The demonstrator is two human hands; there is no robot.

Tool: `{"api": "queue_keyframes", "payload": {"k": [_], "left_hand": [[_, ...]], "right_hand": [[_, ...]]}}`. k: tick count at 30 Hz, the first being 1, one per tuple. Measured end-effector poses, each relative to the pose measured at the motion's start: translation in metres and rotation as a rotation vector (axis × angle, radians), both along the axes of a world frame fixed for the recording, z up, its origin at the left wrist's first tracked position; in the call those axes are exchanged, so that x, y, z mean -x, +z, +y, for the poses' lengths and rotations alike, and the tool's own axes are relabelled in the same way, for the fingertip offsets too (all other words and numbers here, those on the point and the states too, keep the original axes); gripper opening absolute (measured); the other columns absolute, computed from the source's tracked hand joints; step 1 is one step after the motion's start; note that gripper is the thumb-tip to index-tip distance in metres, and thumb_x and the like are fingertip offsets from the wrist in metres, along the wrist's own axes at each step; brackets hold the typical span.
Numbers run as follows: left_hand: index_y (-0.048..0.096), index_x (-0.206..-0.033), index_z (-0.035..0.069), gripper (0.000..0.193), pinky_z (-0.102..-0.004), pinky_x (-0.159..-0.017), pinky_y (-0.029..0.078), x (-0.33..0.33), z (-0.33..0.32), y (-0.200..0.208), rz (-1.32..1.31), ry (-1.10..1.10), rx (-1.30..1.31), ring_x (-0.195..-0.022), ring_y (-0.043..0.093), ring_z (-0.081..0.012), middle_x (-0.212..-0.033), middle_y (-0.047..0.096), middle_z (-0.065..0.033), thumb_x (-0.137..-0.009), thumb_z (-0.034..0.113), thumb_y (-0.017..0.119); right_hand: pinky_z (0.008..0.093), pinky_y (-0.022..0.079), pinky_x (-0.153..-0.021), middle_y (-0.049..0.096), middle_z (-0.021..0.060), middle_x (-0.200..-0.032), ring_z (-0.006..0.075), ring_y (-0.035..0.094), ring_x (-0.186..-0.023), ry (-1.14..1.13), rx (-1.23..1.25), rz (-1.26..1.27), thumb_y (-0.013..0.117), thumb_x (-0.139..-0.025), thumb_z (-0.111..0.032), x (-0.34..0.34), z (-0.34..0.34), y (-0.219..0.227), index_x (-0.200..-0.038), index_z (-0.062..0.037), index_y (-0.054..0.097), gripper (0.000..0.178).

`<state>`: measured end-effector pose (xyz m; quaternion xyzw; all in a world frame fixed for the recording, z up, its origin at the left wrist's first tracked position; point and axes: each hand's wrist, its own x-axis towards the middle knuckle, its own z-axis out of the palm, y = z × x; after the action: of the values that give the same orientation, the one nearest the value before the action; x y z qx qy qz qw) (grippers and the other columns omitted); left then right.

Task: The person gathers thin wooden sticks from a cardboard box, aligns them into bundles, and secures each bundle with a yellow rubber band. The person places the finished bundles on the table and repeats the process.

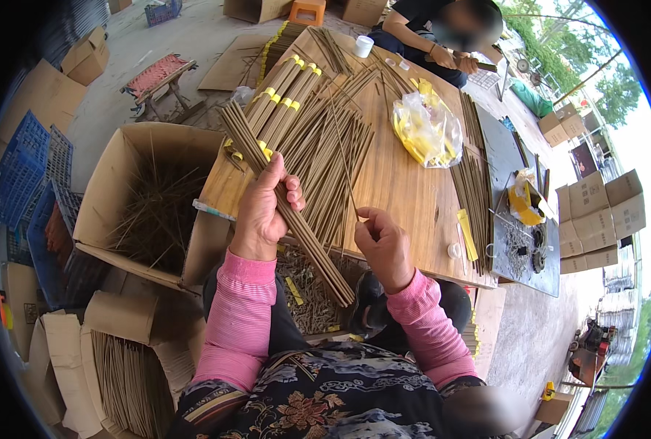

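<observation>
And here in the centre of the frame, the left hand point(263, 211) has its fingers wrapped round a bundle of brown sticks point(315, 252), slanting from upper left down to lower right! Just right of it, the right hand point(385, 247) pinches the lower end of a single stick point(346, 162), thumb against finger, the thin length running upward over the loose sticks point(324, 175) fanned across the wooden surface point(391, 190). Look above the left hand: finished-looking bundles with yellow bands point(285, 95) lie side by side at the surface's left edge. Upper right of centre sits a clear plastic bag point(442, 143) with yellow pieces in it, and a yellow strip point(466, 234) lies near the right edge. Over on the left, a big cardboard box point(104, 179) holds a tangle of sticks! And at the top right, a co-worker point(442, 51) is bent forward, both hands on a dark piece.
</observation>
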<state>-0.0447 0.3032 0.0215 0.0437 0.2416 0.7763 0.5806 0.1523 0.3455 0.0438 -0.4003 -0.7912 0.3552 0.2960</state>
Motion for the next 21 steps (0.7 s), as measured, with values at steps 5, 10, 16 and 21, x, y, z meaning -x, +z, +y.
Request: {"api": "queue_keyframes", "payload": {"k": [5, 10, 16, 21], "left_hand": [[0.053, -0.079, 0.003, 0.036, -0.0305, -0.058, 0.054, -0.008, 0.002, 0.002, 0.072, -0.002, 0.071, -0.062, 0.06, -0.0189, -0.07, 0.059, -0.0115, -0.081, 0.039, 0.06], [0.047, -0.073, 0.01, 0.032, -0.0358, -0.06, 0.056, -0.011, 0.001, 0.006, 0.064, -0.014, 0.097, -0.067, 0.062, -0.0214, -0.075, 0.06, -0.0127, -0.079, 0.037, 0.063], [0.046, -0.072, 0.011, 0.034, -0.0311, -0.056, 0.053, -0.007, 0.002, 0.001, 0.05, 0.012, 0.048, -0.059, 0.058, -0.0163, -0.067, 0.058, -0.0076, -0.078, 0.04, 0.063], [0.045, -0.071, 0.012, 0.034, -0.0271, -0.05, 0.048, -0.004, 0.004, -0.005, 0.03, 0.001, 0.003, -0.052, 0.052, -0.013, -0.062, 0.053, -0.0043, -0.078, 0.04, 0.063]], "right_hand": [[0.0307, 0.046, -0.052, 0.056, 0.0118, -0.067, 0.0245, 0.057, -0.057, 0.253, -0.38, 0.036, 0.059, -0.072, -0.001, -0.002, -0.023, 0.016, -0.097, 0.0007, 0.057, 0.024], [0.0335, 0.047, -0.051, 0.056, 0.0128, -0.067, 0.0278, 0.056, -0.057, 0.362, -0.438, 0.002, 0.06, -0.072, -0.001, -0.001, -0.026, 0.016, -0.099, 0.0011, 0.056, 0.027], [0.0338, 0.044, -0.049, 0.054, 0.0124, -0.064, 0.0269, 0.054, -0.054, 0.481, -0.48, -0.003, 0.06, -0.073, -0.001, -0.003, -0.029, 0.02, -0.101, 0.0019, 0.056, 0.029], [0.0351, 0.045, -0.049, 0.054, 0.0119, -0.065, 0.0272, 0.055, -0.056, 0.518, -0.495, -0.072, 0.059, -0.074, -0.002, -0.003, -0.032, 0.028, -0.104, 0.0016, 0.056, 0.03]]}}
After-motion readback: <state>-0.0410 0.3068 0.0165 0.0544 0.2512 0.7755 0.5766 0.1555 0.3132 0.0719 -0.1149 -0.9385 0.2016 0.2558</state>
